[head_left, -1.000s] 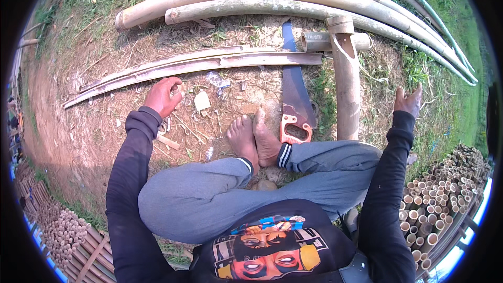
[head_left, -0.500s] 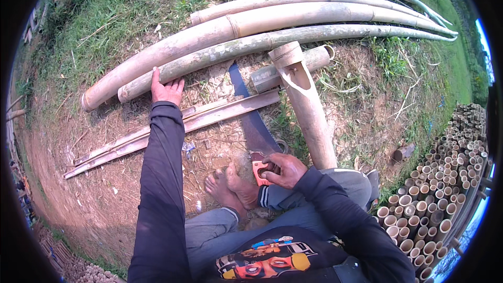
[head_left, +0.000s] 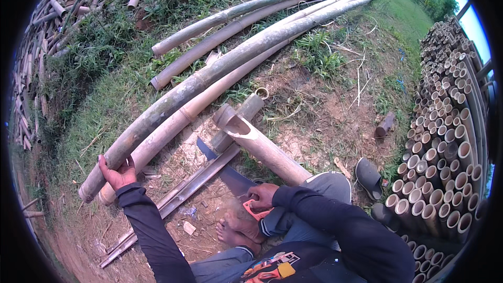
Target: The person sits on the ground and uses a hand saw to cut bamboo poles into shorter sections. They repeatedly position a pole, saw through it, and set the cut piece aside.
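Position: I sit on the bare ground, knees drawn up, bare feet [head_left: 238, 225] tucked close so both arms can reach the work
Left hand [head_left: 118, 174]: stretched out to the butt end of the long bamboo pole [head_left: 220, 71], palm laid against it and fingers curled up around it; my grip here is a steadying hold near the cut end, where the pole is easiest to control
Right hand [head_left: 263, 195]: closed around the orange handle of the hand saw [head_left: 230, 178]; grip firm on the handle, which lies just above my feet
Saw blade: runs away from me along the ground, passing beneath the short notched bamboo section [head_left: 262, 145], so it lies flat and within reach
Short section: propped at a slant across my right knee, open cut end upward
Split bamboo strips [head_left: 183, 191]: lying flat beside the blade, between my left arm and my legs
Further poles [head_left: 246, 15]: laid side by side on the grass, butts toward me
Stacked cut bamboo tubes [head_left: 445, 141]: piled to my right, ends facing me
Sandal [head_left: 368, 177]: on the ground just beside that stack
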`<state>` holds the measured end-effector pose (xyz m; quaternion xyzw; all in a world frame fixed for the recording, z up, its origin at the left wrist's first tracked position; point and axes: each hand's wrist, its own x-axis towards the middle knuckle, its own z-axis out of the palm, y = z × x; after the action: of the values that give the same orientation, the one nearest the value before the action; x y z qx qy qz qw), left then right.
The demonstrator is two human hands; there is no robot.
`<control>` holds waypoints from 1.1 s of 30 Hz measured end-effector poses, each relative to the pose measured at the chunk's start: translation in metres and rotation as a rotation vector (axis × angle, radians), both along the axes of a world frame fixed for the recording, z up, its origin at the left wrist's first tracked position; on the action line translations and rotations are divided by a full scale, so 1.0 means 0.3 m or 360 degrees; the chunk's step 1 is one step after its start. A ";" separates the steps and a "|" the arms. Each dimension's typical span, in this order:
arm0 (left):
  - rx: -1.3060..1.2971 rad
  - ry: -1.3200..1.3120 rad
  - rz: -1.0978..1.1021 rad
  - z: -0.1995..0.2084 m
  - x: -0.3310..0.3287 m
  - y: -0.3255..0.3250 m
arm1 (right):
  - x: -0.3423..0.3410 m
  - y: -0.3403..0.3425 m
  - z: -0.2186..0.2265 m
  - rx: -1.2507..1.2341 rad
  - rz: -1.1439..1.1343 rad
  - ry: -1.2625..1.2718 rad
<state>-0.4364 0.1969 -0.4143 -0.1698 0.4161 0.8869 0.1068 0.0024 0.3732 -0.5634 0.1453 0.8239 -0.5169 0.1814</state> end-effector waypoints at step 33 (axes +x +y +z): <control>0.0177 0.0752 -0.0674 0.099 0.552 -0.848 | -0.485 -0.560 0.630 -0.2337 -0.0244 -0.0026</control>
<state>-0.2708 -0.0574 -0.3846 0.1373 0.4063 0.8813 0.1984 -0.1431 0.2052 -0.3743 0.0473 0.2520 -0.9453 0.2014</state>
